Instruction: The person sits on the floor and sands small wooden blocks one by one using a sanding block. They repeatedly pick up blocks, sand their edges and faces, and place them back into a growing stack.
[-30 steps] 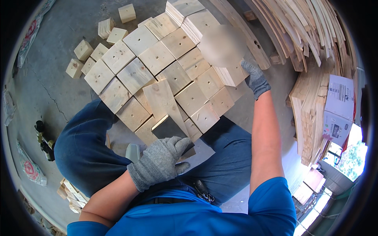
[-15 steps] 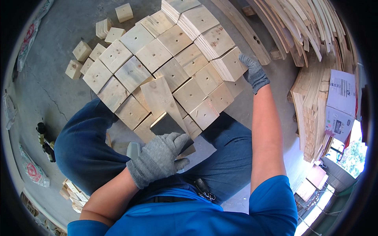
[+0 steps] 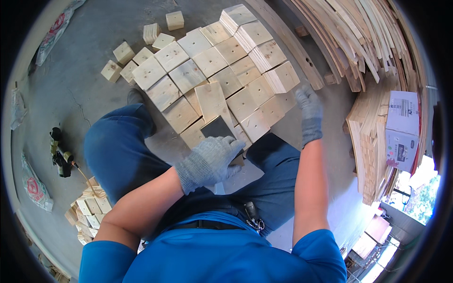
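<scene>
My left hand (image 3: 212, 158), in a grey knit glove, grips a dark flat-topped block (image 3: 218, 126) at the near edge of the wooden blocks. Next to that block, a longer pale board (image 3: 211, 101) lies across the tops of several blocks. The square wooden blocks (image 3: 209, 62) stand in tight rows between and beyond my knees, most with a small hole in the top. Just right of the rows, my right hand (image 3: 309, 111) hangs in a matching glove, a little apart from the nearest end block (image 3: 283, 75). Its fingers are stretched out, slightly blurred, holding nothing visible.
Loose small blocks (image 3: 123, 53) lie at the far left of the rows. Long planks (image 3: 339, 33) and a wood stack (image 3: 370, 137) with a cardboard sheet (image 3: 402, 129) stand to the right. A dark tool (image 3: 59, 153) and another block pile (image 3: 89, 210) are on the left.
My right hand has come off the end block and drawn back toward me. The view has shifted, so the blocks appear farther right. My left hand keeps its grip on the dark block.
</scene>
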### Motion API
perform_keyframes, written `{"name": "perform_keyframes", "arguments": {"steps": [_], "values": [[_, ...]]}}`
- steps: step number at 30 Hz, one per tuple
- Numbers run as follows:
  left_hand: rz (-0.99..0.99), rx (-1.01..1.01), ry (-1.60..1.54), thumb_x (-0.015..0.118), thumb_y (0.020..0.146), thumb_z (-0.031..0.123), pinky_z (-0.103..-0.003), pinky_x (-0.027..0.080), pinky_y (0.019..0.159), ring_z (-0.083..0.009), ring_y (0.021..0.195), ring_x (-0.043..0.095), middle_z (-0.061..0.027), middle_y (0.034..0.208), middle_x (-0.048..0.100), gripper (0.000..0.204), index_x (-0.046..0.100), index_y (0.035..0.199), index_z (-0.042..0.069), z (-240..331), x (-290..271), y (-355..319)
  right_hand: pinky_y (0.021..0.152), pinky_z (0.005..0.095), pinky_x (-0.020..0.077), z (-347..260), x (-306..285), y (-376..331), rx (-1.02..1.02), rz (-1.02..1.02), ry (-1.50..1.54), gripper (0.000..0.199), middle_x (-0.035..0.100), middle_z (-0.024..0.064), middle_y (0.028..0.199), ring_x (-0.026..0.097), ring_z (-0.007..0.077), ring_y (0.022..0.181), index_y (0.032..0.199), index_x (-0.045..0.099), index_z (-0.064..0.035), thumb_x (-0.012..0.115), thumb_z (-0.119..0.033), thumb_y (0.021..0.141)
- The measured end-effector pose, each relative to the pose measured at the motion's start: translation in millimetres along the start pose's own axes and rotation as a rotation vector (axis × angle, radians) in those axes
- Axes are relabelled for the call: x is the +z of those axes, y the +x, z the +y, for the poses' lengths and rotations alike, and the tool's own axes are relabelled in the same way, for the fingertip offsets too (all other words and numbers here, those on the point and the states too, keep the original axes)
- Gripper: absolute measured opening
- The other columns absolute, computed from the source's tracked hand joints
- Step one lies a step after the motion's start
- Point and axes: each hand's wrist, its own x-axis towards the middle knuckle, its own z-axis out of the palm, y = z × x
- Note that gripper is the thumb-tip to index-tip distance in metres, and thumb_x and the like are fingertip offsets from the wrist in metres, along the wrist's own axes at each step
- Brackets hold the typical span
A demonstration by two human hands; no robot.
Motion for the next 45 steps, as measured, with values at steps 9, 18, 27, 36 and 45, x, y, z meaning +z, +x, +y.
{"name": "perform_keyframes", "arguments": {"steps": [9,18,27,36,45], "values": [[0.271,0.162,0.0,0.069,0.098,0.023,-0.047,0.059,0.09,-0.0397,0.1,0.073,-0.0183,0.104,0.075,0.032,0.069,0.127,0.008,-24,31,-12,0.111,0.0459,0.0506,-21,108,-185,-0.168,-0.31,-0.411,0.089,0.063,0.0212,0.146,0.063,0.0381,0.132,0.153,0.053,-0.0036,0.087,-0.049,0.085],[0.634,-0.09,-0.194,0.074,0.099,0.015,-0.035,0.062,0.089,-0.0242,0.098,0.078,-0.0141,0.105,0.079,0.03,0.073,0.128,0.007,-50,25,-47,0.121,0.0514,0.0374,-68,128,-216,-0.165,-0.386,-0.712,0.103,0.047,0.0137,0.164,0.048,0.0381,0.146,0.163,0.041,-0.0107,0.087,-0.052,0.081],[0.703,-0.259,-0.459,0.078,0.097,0.013,-0.033,0.058,0.102,-0.0196,0.11,0.073,-0.0131,0.118,0.076,0.048,0.064,0.141,0.0,-80,24,-50,0.123,0.052,0.035,-67,139,-227,-0.211,-0.355,-0.771,0.109,0.046,0.0193,0.163,0.046,0.0401,0.148,0.164,0.038,-0.0109,0.09,-0.049,0.077],[0.649,-0.171,-0.623,0.087,0.091,0.023,-0.038,0.053,0.111,-0.0268,0.127,0.067,-0.0217,0.139,0.067,0.071,0.055,0.149,-0.003,-80,30,-38,0.115,0.0517,0.045,-60,151,-224,-0.209,-0.296,-0.814,0.105,0.053,0.0238,0.153,0.056,0.0425,0.136,0.164,0.037,-0.0077,0.088,-0.037,0.077],[0.474,-0.267,-0.727,0.096,0.081,0.04,-0.039,0.051,0.114,-0.0306,0.135,0.06,-0.0248,0.15,0.056,0.113,0.032,0.165,-0.001,-53,15,-32,0.113,0.0492,0.0488,-106,138,-235,-0.27,-0.147,-0.355,0.104,0.059,0.0292,0.142,0.059,0.0449,0.13,0.157,0.045,0.0018,0.096,-0.026,0.071]]}}
